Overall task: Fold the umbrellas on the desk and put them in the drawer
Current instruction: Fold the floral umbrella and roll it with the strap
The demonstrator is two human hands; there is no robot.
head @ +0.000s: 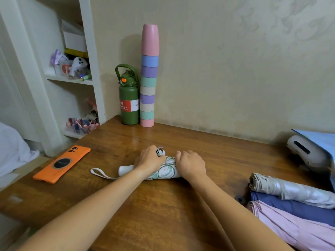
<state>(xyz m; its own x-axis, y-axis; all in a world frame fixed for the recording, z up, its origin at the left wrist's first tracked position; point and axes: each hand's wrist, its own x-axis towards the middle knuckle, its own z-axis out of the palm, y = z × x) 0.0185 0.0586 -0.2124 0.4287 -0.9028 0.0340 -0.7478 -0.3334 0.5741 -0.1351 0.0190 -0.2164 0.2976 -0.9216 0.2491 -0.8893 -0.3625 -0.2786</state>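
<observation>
Head cam view, only one angle here. Dead centre of the frame I've got the white floral umbrella (166,170) lying sideways on the wooden desk (126,201), rolled up tight. My left hand (150,160) is curled over its middle, fingers pinching the little closing strap (160,151) that sticks up at the top edge. My right hand (192,164) sits just beside it, fingers wrapped over the fabric and holding the roll down. The white handle (126,169) pokes out to the left of my left wrist, and its wrist loop (101,173) lies flat on the wood further left.

Lower right of the frame there's a pile of three more umbrellas touching each other: a silver one (293,191) on top, a dark blue one (293,209) under it, and a pink one (297,230) nearest the bottom edge.

Left of centre sits an orange phone (61,164), face down. Up against the wall at the back are a green water bottle (129,98) and, touching its right side, a tall stack of pastel cups (149,77). At the right edge is a white gadget (306,151) with blue fabric (322,140) behind it. The shelves (72,80) in the upper left hold cluttered bits.
</observation>
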